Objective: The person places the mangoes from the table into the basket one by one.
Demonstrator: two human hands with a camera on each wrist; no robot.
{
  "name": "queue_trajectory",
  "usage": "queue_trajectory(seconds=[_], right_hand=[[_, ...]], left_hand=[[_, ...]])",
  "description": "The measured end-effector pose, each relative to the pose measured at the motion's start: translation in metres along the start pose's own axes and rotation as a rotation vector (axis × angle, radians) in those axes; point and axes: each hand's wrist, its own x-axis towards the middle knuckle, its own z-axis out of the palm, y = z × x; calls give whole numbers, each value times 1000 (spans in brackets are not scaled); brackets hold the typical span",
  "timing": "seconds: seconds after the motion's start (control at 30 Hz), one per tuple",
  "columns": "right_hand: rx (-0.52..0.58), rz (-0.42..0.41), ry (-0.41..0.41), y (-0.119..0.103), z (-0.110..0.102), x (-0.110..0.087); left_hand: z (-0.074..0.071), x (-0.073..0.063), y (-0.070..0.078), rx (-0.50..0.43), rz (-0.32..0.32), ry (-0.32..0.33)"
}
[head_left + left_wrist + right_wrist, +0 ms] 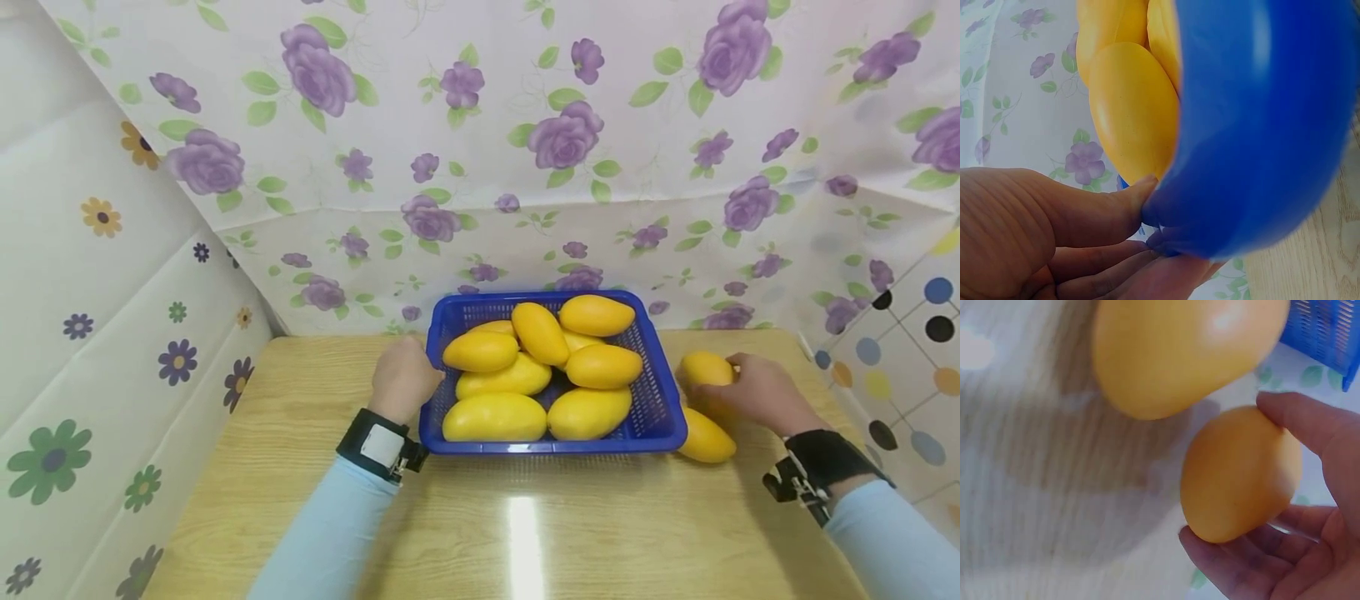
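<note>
A blue plastic basket [551,447] stands on the table, holding several yellow mangoes [495,417]. My left hand [405,379] grips the basket's left rim, thumb on top and fingers beneath, as the left wrist view shows. To the right of the basket, my right hand [761,392] holds a mango [1241,475] between thumb and fingers. Another mango [707,437] lies on the table against the basket's right side, just in front of the held one. In the right wrist view this second mango [1185,350] appears above the held one.
The wooden table [465,533] extends in front of the basket and to both sides. Behind it hangs a flowered sheet [480,167], close to the basket's back edge. Patterned sheets also flank the table at left [112,333] and right [900,392].
</note>
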Motion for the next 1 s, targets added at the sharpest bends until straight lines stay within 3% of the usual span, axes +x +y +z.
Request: queue_trajectory(seconds=[0.13,0.3,0.47,0.57,0.8,1.0], right_hand=[[39,-22,138,-14,-9,-2],[118,-27,271,-47,-25,-6],[180,-61,342,-95,-33,-9],[191,-145,364,-132,-31,-10],[75,-273,278,-201,-12,-10],[76,-328,176,-227,12,-11]], left_hand=[[0,-1,1,-2,6,-4],[-1,-1,1,-7,-2,-12],[-1,-1,-1,0,4,-9],[-2,0,-2,7,7,-4],[-2,1,-2,11,9,-7],[0,1,0,-5,7,-11]])
